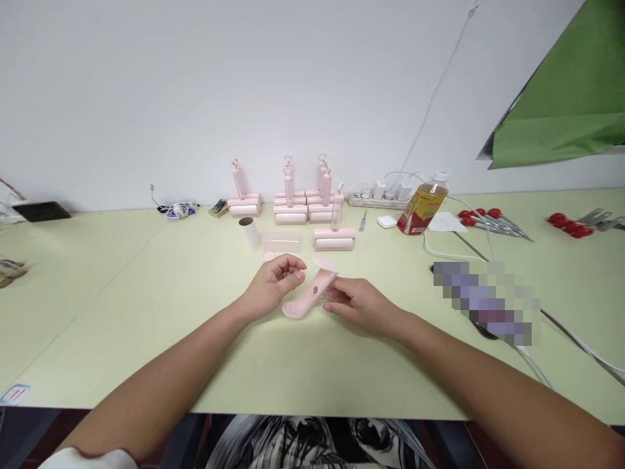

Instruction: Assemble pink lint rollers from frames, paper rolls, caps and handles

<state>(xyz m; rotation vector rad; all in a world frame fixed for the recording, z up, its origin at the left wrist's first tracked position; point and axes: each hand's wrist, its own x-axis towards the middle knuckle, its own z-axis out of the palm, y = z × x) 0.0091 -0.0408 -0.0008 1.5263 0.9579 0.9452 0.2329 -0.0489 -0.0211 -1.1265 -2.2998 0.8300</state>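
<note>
My right hand (359, 303) holds a pink curved roller frame (312, 292) by its clear handle, over the front middle of the table. Just left of that frame is my left hand (276, 283), its fingers curled and pressed together; whether anything small is between them is hidden. Behind my left hand stand a white roll (249, 233) with a brown core and, beside it, a clear pinkish cover (282, 242) lying flat. A small pink round part (268, 256) lies near my left fingertips. A complete pink roller (334, 240) with an upright handle stands behind the held frame.
Several more pink rollers (291, 213) stand by the wall. To the right are a drink bottle (422, 207), a power strip (375, 200), a blurred-out object (483, 303) with cables, and red-handled tools (493, 221). Coiled cable (178, 211) lies at the left.
</note>
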